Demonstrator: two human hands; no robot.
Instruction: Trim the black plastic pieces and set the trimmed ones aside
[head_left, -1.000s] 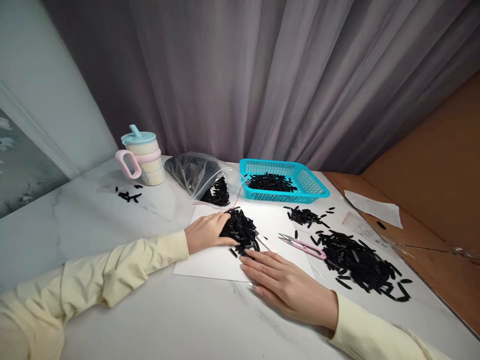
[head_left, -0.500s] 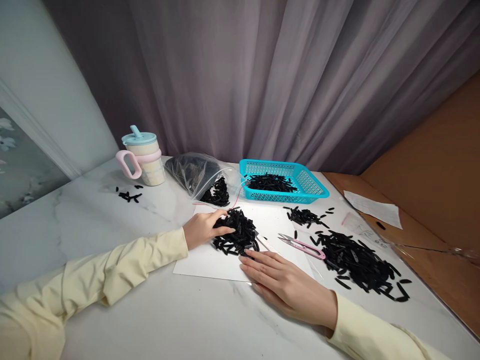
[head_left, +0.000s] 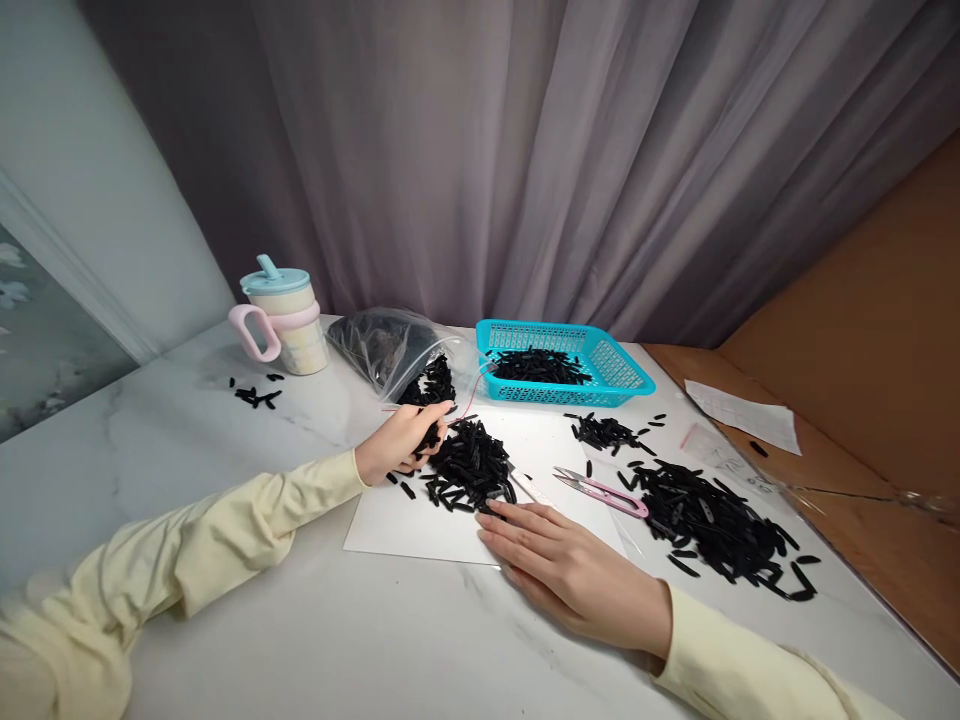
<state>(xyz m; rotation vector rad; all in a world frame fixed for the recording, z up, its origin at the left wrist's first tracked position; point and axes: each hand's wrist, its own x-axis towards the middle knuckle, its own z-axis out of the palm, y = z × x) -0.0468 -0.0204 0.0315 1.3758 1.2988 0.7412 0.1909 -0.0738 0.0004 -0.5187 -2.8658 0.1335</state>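
Small black elongated pieces lie in a pile (head_left: 474,465) on a white sheet (head_left: 420,530). At the pile's left edge my left hand (head_left: 401,440) is closed around several of these black pieces, with some showing between the fingers; a few loose ones lie below it. My right hand (head_left: 570,565) rests with straight fingers at the sheet's front edge, its fingertips touching the near side of the pile. Beside the pile, a white-handled blade tool (head_left: 531,487) lies partly under pieces. Pink thread snips (head_left: 600,490) lie to its right.
Behind stand a blue basket (head_left: 637,382) holding black pieces and a clear plastic bag (head_left: 382,345) of more. A lidded cup (head_left: 289,320) stands at left. A larger black heap (head_left: 720,520) and a smaller one (head_left: 604,432) lie at right. A paper slip (head_left: 742,415) lies beyond.
My left hand has drawn slightly left and closed on black pieces from the pile; loose pieces now show below it. My right hand has stayed in place.
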